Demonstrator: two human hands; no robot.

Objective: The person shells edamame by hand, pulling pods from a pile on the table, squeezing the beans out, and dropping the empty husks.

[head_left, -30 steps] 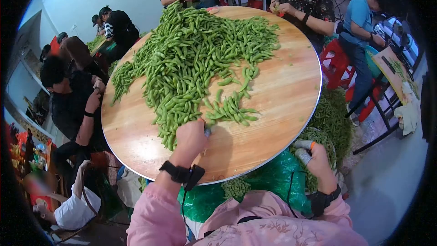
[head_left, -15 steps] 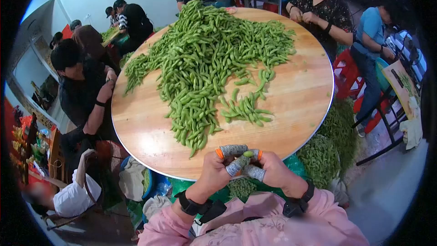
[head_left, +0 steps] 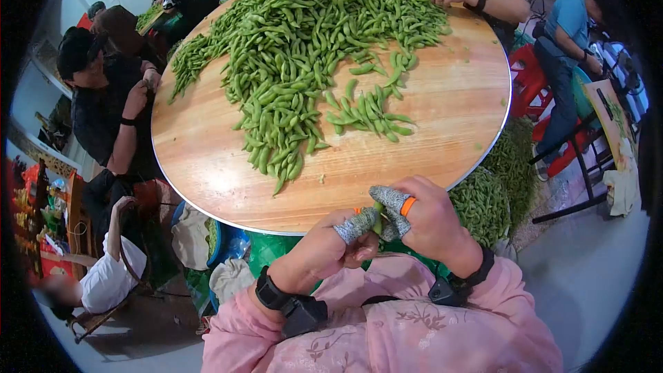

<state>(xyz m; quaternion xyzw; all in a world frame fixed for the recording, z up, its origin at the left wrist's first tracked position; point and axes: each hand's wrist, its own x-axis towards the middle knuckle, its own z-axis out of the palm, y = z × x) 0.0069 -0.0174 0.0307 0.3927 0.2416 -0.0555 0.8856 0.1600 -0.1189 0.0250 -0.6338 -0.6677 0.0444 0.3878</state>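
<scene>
Well, L hand [head_left: 324,252] & R hand [head_left: 431,224] pinch one pod [head_left: 377,213] between grips; light, bendy, prob. slick, so take its ends.

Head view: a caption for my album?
Left hand and right hand pinch a green pod beside the pod-heaped round table.

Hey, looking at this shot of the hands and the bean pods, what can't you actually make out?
- Head view: the pod is mostly covered by the wrapped fingertips of the left hand and right hand, so I can't tell whether it's split.
- The pile is cut off by the top edge.
- The floor heap is partly hidden behind the table.
</scene>
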